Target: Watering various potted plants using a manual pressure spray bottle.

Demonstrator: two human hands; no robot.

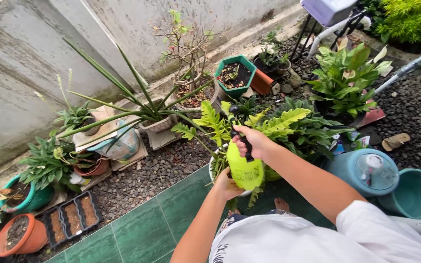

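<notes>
Yellow-green spray bottle [244,170] held roughly upright over the fern [278,124], long axis near vertical and leaning slightly, black nozzle at top pointing away toward the wall [25,73]; right hand [250,142] closed around its trigger head, left hand [226,186] cupped against its lower side.
</notes>
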